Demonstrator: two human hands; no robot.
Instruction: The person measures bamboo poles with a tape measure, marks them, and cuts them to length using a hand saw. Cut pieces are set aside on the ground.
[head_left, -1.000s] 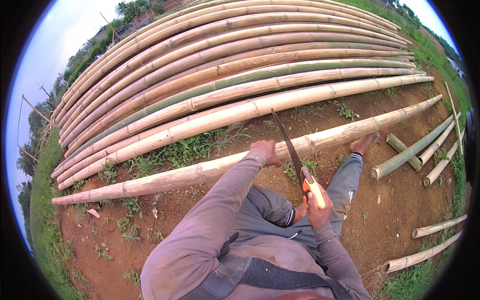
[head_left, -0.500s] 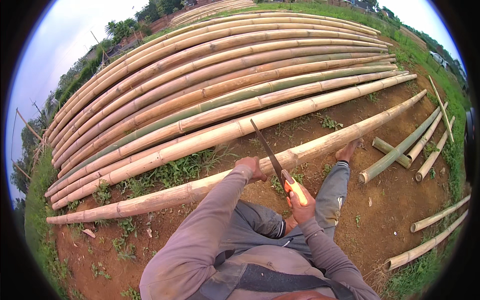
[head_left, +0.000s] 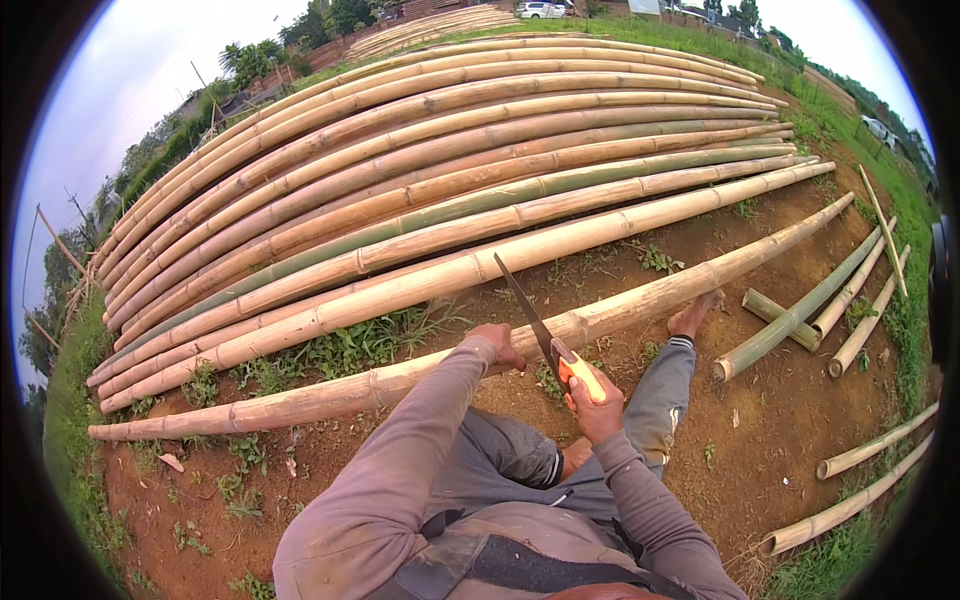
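Note:
A long pale bamboo pole runs across in front of me, low over the soil. My left hand grips the pole near its middle, fingers wrapped over it. In my right hand is a hand saw with an orange handle, held closed in my fingers. The saw's dark blade crosses the pole just right of my left hand, its tip pointing away from me. Whether the teeth have cut into the bamboo cannot be made out.
A broad row of bamboo poles lies beyond the gripped one. Shorter bamboo pieces lie crossed on the right, with two more nearer. My bare foot is beside the pole. Weeds grow on the brown soil.
The saw and my right hand have shifted slightly left. My left hand stays on the pole. The whole view has tilted a little, showing more of the far background.

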